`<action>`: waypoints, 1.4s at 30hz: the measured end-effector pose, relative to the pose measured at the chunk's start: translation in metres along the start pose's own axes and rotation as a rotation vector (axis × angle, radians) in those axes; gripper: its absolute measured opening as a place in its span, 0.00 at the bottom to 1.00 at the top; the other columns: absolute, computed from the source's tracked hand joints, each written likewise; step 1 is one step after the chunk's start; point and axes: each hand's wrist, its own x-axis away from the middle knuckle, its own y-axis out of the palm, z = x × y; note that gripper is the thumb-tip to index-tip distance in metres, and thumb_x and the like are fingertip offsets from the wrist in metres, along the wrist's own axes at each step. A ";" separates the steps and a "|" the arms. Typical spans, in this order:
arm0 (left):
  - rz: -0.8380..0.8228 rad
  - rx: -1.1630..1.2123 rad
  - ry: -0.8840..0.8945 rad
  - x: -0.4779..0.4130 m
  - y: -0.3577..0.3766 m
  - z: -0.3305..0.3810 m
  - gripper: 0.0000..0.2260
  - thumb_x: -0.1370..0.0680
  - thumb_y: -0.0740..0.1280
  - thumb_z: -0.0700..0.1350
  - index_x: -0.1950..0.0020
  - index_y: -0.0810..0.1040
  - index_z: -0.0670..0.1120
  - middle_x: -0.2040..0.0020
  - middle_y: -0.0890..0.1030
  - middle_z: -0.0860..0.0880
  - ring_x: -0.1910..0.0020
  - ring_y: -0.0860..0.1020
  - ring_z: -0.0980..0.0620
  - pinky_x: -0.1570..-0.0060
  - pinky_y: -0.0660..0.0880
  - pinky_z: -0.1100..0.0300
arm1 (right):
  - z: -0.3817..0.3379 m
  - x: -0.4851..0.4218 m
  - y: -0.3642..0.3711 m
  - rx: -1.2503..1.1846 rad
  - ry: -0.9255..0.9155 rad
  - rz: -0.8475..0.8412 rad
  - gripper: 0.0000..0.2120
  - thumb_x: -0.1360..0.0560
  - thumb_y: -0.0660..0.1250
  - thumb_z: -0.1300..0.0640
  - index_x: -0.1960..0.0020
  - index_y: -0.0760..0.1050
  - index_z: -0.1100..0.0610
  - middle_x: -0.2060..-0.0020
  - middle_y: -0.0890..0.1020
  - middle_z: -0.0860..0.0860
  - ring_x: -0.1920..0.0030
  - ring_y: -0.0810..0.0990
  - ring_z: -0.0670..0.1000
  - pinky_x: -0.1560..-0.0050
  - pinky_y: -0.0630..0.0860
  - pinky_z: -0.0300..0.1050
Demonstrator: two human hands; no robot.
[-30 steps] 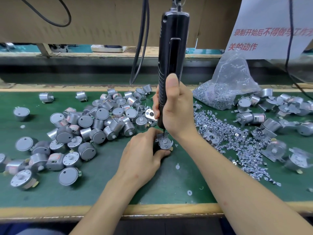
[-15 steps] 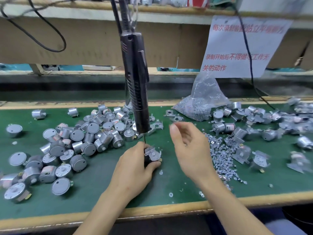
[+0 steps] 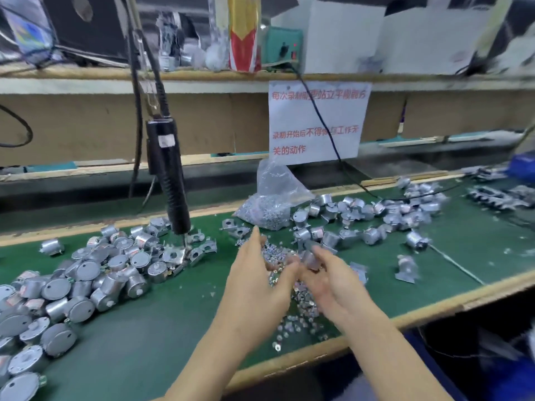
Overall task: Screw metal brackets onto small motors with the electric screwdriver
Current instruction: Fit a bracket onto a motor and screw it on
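Observation:
The black electric screwdriver (image 3: 169, 175) hangs free on its cord, its tip just above the loose metal brackets (image 3: 202, 248) at the edge of the left motor pile (image 3: 86, 273). Both my hands meet over the loose screws (image 3: 295, 311) in the middle of the green mat. A blurred grey motor (image 3: 310, 259) with its bracket sits between them; my right hand (image 3: 330, 282) has its fingers curled round it. My left hand (image 3: 260, 279) is beside it with straight fingers and holds nothing I can see.
A clear bag of screws (image 3: 272, 204) stands behind my hands. Motors with brackets (image 3: 364, 218) lie scattered to the right, one apart (image 3: 406, 269). A black cable (image 3: 333, 146) runs down past the paper notice (image 3: 317, 123). The wooden table edge (image 3: 289, 363) runs across in front.
My right hand let go of the screwdriver, which swung up and left. The motor moved right from my left hand's grip to my right hand, over the screws. The view turned right.

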 end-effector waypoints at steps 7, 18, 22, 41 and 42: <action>-0.100 0.085 -0.098 -0.019 0.012 0.019 0.34 0.21 0.63 0.58 0.20 0.54 0.50 0.30 0.68 0.58 0.53 0.72 0.75 0.42 0.74 0.55 | -0.074 -0.021 -0.013 -0.576 -0.123 -0.077 0.36 0.16 0.55 0.38 0.29 0.67 0.72 0.43 0.82 0.70 0.55 0.88 0.59 0.61 0.84 0.45; 0.171 -0.312 -0.271 0.022 -0.058 -0.050 0.16 0.21 0.63 0.56 0.36 0.75 0.51 0.44 0.80 0.55 0.46 0.77 0.53 0.45 0.76 0.53 | 0.052 -0.007 0.107 0.795 -0.500 -0.205 0.37 0.24 0.71 0.38 0.21 0.63 0.49 0.26 0.71 0.46 0.28 0.71 0.47 0.28 0.70 0.53; 0.437 -0.737 -0.424 0.070 -0.095 -0.086 0.20 0.26 0.71 0.54 0.40 0.78 0.43 0.43 0.78 0.42 0.46 0.72 0.39 0.49 0.73 0.46 | 0.068 -0.006 0.156 0.788 -0.621 -0.235 0.52 0.28 0.74 0.37 0.16 0.47 0.49 0.18 0.56 0.46 0.19 0.55 0.47 0.21 0.56 0.51; 0.568 -0.791 -0.758 0.090 -0.141 -0.146 0.27 0.27 0.71 0.60 0.32 0.72 0.51 0.38 0.64 0.39 0.44 0.68 0.37 0.45 0.69 0.46 | 0.103 -0.018 0.208 0.572 -0.815 -0.349 0.11 0.19 0.67 0.48 0.57 0.69 0.48 0.71 0.74 0.36 0.72 0.70 0.42 0.70 0.67 0.31; 0.560 -0.801 -0.754 0.085 -0.140 -0.147 0.26 0.27 0.70 0.61 0.34 0.72 0.50 0.38 0.65 0.39 0.44 0.68 0.37 0.44 0.68 0.47 | 0.102 -0.018 0.207 0.573 -0.822 -0.354 0.11 0.19 0.68 0.49 0.57 0.69 0.48 0.71 0.73 0.36 0.72 0.70 0.42 0.70 0.67 0.31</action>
